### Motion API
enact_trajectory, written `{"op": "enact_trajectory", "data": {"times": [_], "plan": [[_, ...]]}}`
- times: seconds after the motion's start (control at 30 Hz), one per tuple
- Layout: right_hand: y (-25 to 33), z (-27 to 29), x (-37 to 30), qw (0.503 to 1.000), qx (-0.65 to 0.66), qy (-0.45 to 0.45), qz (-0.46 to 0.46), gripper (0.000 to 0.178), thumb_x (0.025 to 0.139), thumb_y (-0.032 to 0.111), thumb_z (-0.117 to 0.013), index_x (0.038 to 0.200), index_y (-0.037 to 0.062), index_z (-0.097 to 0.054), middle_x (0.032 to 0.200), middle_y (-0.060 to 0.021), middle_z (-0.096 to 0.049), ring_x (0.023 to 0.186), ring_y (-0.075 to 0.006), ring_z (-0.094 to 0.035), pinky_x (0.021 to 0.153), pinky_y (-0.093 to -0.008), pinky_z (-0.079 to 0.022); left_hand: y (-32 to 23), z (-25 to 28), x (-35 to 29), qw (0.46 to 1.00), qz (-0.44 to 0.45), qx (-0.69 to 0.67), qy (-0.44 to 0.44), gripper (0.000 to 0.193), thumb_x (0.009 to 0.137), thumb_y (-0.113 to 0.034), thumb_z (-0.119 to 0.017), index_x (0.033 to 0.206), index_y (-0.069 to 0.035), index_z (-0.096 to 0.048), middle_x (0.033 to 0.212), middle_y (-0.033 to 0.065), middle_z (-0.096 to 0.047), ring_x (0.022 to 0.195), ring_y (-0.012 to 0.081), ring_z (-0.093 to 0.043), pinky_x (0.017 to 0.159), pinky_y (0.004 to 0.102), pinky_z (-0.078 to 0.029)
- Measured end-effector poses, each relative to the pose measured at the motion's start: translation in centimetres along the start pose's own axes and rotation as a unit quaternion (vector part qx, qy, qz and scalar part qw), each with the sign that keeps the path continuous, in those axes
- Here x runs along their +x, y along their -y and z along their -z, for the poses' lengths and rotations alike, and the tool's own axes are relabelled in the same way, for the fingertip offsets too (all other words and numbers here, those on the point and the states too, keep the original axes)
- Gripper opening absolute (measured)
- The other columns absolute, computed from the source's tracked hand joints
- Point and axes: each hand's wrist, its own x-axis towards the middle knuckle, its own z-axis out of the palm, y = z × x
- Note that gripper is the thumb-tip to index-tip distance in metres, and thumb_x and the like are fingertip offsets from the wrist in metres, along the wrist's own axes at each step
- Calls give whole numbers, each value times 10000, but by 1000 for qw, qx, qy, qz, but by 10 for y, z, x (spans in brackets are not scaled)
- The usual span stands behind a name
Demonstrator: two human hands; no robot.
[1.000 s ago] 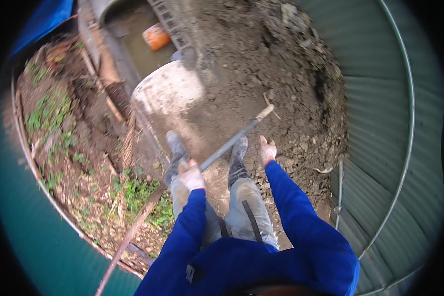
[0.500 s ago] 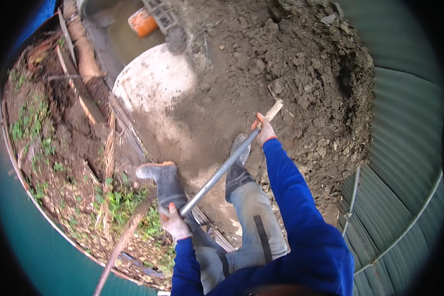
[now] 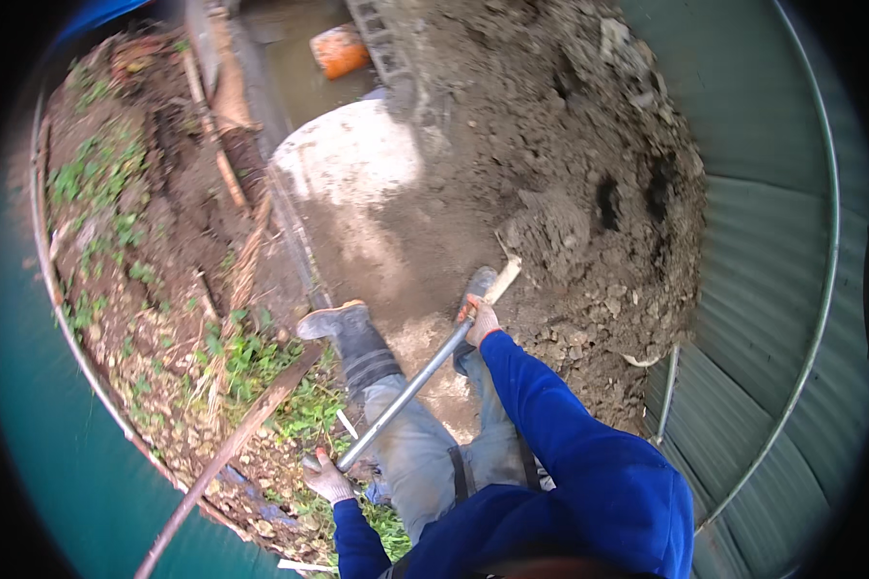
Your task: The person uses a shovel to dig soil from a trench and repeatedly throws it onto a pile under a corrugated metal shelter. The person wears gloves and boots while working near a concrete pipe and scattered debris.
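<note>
A long-handled shovel (image 3: 401, 405) slants across my legs, its shaft a grey pipe with a pale wooden section toward the far end. My left hand (image 3: 328, 477), in a light knit glove with reddish fingertips, is closed round the near end of the pipe. Farther up, my right hand (image 3: 482, 319), gloved alike, grips the shaft where pipe meets wood. A clump of grey-brown soil (image 3: 547, 224) lies at the shovel's far end and covers most of its head. Below the shaft are my rubber boots (image 3: 357, 340), muddy and grey.
Loose soil (image 3: 608, 275) is heaped on the right against green corrugated sheeting (image 3: 763, 261). Ahead lie a round whitish slab (image 3: 348, 154) and a water-filled pit with an orange container (image 3: 340, 51). A wooden pole (image 3: 232, 444) slants at lower left, near weeds (image 3: 261, 372).
The shovel and both hands have come back toward my body, and the far end has moved left. A soil clump now shows at its head. My view has swung left.
</note>
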Motion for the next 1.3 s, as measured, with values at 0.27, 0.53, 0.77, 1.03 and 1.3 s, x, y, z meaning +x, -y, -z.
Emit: {"op": "enact_trajectory", "data": {"times": [0.27,0.53,0.77,1.03,1.3], "plan": [[-129,-41,-119,995,-96,-22,-36,161,988,244,-614,876,157,-538,713,-67,-521,654,-262,-519,616,-386,-497,39,170,37,998,-6,-64,-29,159,931,-83,-738,873,-26,-602,722,14,-599,631,125,-498,562,344,-428],[-289,-106,-186,971,-218,-63,-81,241,1027,278,-535,841,126,-511,690,-82,-519,643,-258,-542,598,-391,-524,122,310,81,979,113,-132,-103,126,933,-37,-712,871,-43,-603,710,-25,-551,578,90,-452,517,308,-385],[-412,-215,-241,927,-360,32,-98,170,959,174,-650,830,124,-550,655,-49,-542,568,-236,-559,549,-396,-536,155,378,56,936,233,-190,-181,197,978,-190,-711,984,-19,-613,730,11,-579,565,107,-501,481,304,-404],[-493,-352,-238,822,-532,192,-69,152,901,164,-702,814,106,-593,619,-82,-583,509,-237,-569,499,-385,-521,74,346,31,861,322,-285,-271,395,959,-306,-754,1126,7,-582,861,74,-621,672,162,-571,605,322,-511],[-532,-500,-147,732,-664,152,-1,184,932,187,-703,803,70,-642,612,-77,-615,489,-217,-588,473,-359,-494,-94,291,91,656,386,-624,-174,326,1016,-319,-707,996,-49,-524,932,104,-595,1037,284,-686,1001,450,-543]]}}
